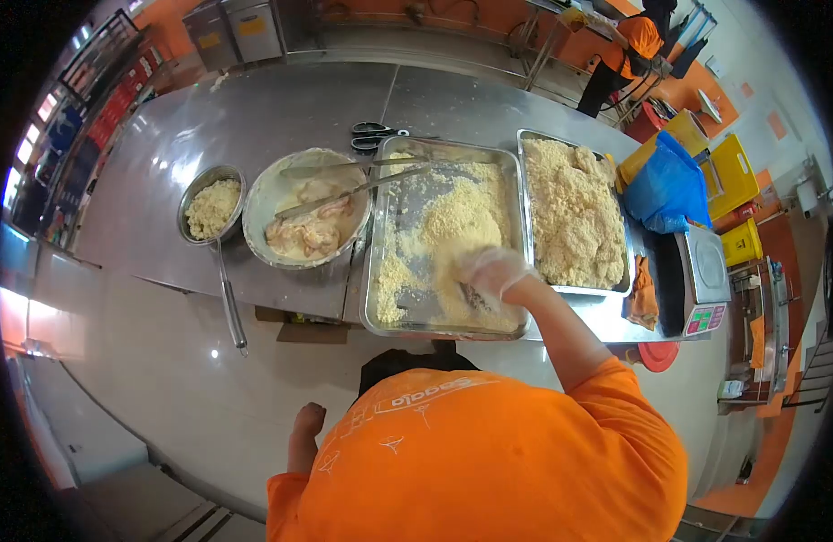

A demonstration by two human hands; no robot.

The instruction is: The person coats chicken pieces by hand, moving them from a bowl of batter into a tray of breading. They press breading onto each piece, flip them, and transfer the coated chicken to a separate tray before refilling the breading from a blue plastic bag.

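My right hand, in a clear plastic glove, is down in the pale breading crumbs of a shallow metal tray. Motion smears its fingers, so their grip does not show. My left hand hangs low beside my body, away from the table, its fingers turned from view. Left of the tray stands a white bowl holding battered meat pieces. Metal tongs lie across the bowl and the tray's edge.
A second tray heaped with crumbs stands at the right. On the left sits a long-handled strainer of crumbs. Black scissors lie behind. Farther right are a blue bag, an orange cloth and a scale. Another person works behind.
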